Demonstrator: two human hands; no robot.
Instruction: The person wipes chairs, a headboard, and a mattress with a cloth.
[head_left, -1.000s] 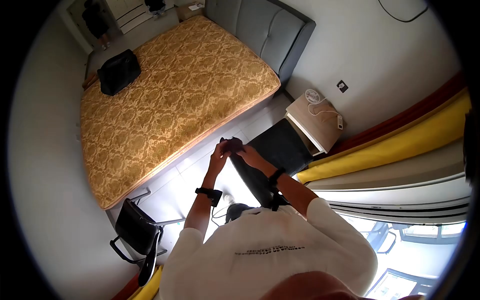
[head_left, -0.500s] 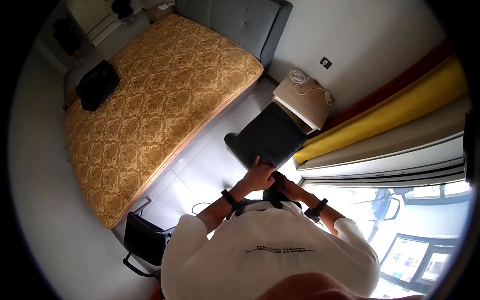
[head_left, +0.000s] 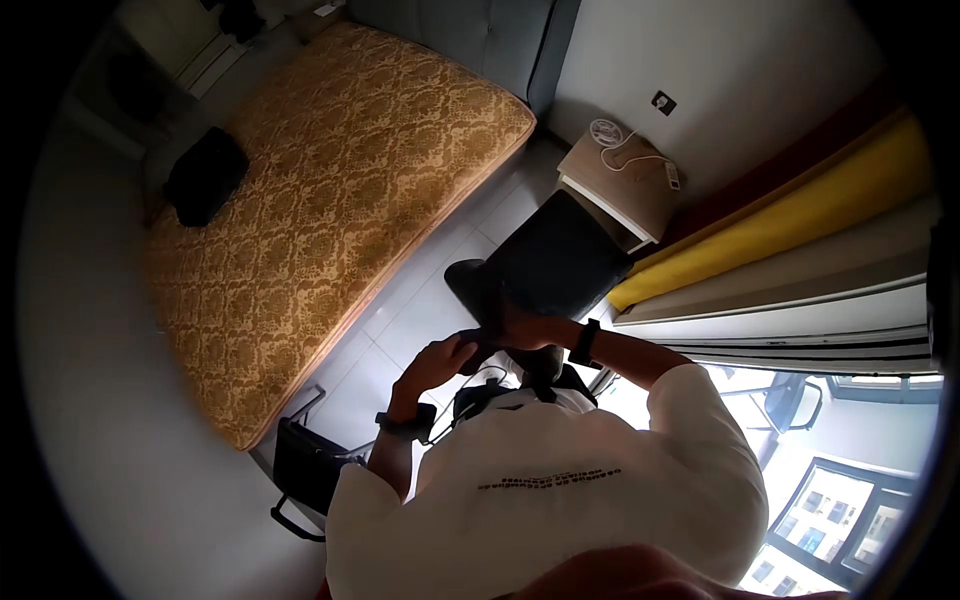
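Note:
Both my hands are in front of my white shirt, over the near edge of a black padded seat [head_left: 560, 250]. My left hand [head_left: 432, 364], at the left, has its fingers curled on a small dark item [head_left: 482, 346]; shadow hides its kind. To the right, my right hand [head_left: 532, 328] reaches in toward the same item from the seat side. Its fingers blend into the dark seat, so I cannot make out their grip. Each wrist wears a black band.
A bed with a gold patterned mattress [head_left: 340, 200] fills the left, with a black bag [head_left: 205, 175] on it. A bedside table [head_left: 625, 185] holding a white cable [head_left: 640, 160] stands behind the seat. A black chair [head_left: 305, 465] is at lower left; yellow curtains [head_left: 780, 220] hang at right.
My left hand has moved left and nearer my body, with the dark item. My right hand has swung left and up over the seat's near edge. The view has shifted slightly.

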